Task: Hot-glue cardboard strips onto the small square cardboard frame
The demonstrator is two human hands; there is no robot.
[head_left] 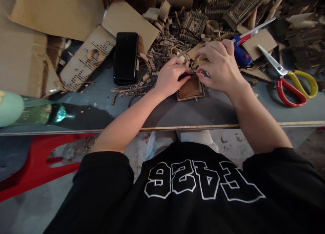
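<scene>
Left hand [170,79]: fingertips pinched on a thin dark strip at the cardboard frame's far edge.
Right hand [220,68]: closed on curled cardboard scraps [195,62], touching the left.
Cardboard frame [191,89]: flat on the grey surface [101,102], under both hands.
Left: black phone [125,58].
Right: blue glue gun [242,54], scissors [291,80].

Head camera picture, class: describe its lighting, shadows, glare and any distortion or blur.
Head view: light falls from above and ahead, so the arms cast dark shadows on the grey table; glare glints on the green glass bottle and the black phone; the wide lens bows the table edge and stretches the corners; the left hand and right hand are fairly sharp, the far cardboard scraps dim.
</scene>
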